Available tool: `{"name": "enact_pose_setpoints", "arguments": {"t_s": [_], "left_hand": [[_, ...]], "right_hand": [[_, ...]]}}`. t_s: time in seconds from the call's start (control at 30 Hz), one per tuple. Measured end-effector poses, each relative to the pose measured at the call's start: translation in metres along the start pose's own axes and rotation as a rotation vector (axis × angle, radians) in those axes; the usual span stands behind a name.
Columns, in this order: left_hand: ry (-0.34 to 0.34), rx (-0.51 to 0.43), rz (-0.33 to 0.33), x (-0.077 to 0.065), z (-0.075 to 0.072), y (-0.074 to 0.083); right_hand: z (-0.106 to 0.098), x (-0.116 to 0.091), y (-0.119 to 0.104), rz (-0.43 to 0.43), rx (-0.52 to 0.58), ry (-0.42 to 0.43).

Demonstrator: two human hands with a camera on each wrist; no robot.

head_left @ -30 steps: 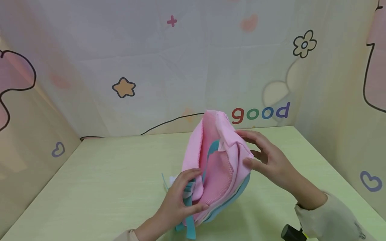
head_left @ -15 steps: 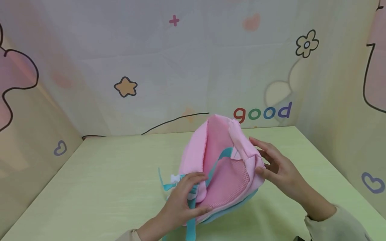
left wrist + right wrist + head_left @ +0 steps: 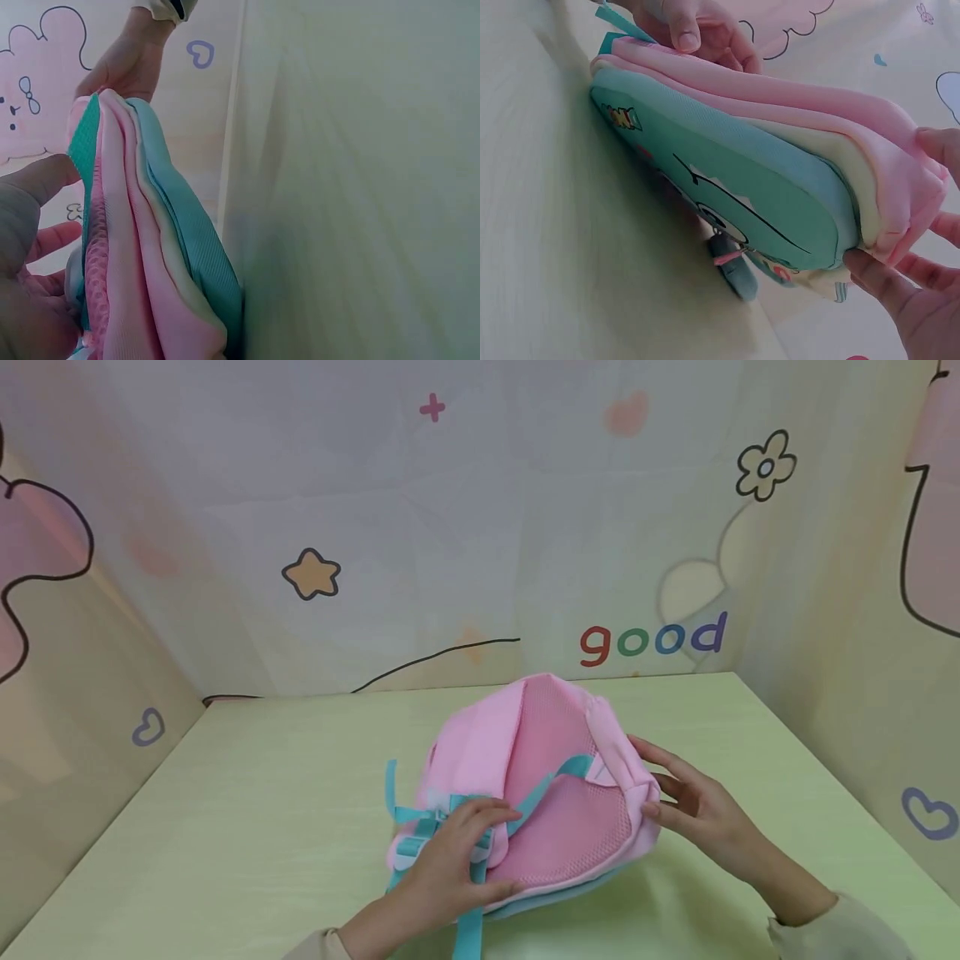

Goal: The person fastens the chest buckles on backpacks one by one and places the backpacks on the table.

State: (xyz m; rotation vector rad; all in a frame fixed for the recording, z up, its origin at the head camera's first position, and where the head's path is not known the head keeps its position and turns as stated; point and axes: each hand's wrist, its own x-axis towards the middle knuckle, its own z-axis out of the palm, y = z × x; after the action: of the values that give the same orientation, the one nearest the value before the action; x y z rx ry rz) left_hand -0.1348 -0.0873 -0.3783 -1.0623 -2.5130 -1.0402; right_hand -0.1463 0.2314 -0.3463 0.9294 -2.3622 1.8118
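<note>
Head view, approx. 5 o'clock of centre: a pink backpack, tilted, over a pale green table; can't tell for sure whether touching it. Turned w/ pink mesh back toward the viewer; on the other side, a teal front panel facing partly down to the tabletop, w/ a cartoon eye in the R wrist view. At the bag's 8 o'clock, the L hand, grasping: fingers curled over the lower end of a pink shoulder strap, thumb lower, against the mesh. At 3 o'clock, the R hand, also grasping, w/ the pink side edge pinched b/w thumb and fingers. Running from the L fingertips toward 2 o'clock, a teal webbing strap, slack across the mesh; hanging at 7 o'clock, a loose teal tail. Around 9 o'clock, more teal webbing, too jumbled to sort out. Behind, a printed backdrop w/ an orange star at 10 o'clock of the view. Re progress: prob. mid-handling. Done, judging by the pose: bag held at both sides, back and straps exposed. Not yet done: release from either hand. Beyond that, can't tell.
</note>
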Motion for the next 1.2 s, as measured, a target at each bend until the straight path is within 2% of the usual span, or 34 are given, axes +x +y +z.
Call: {"name": "enact_pose_setpoints", "arguments": {"t_s": [0.3,0.5,0.63,0.87,1.2], "left_hand": [[-0.069,0.028,-0.027,0.0,0.002,-0.001],[-0.132,-0.013,-0.048,0.0,0.006,0.0],[-0.158,0.006,-0.062,0.0,0.008,0.0],[-0.162,0.049,-0.054,-0.001,0.011,-0.001],[-0.16,0.085,-0.046,-0.001,0.011,0.0]], "right_hand": [[-0.002,-0.008,0.014,0.081,-0.04,0.002],[-0.003,-0.017,0.026,0.098,-0.033,-0.016],[-0.003,-0.02,0.04,0.097,-0.057,-0.028],[-0.002,-0.025,0.054,0.145,-0.129,-0.042],[-0.001,-0.028,0.059,0.14,-0.18,-0.045]]}}
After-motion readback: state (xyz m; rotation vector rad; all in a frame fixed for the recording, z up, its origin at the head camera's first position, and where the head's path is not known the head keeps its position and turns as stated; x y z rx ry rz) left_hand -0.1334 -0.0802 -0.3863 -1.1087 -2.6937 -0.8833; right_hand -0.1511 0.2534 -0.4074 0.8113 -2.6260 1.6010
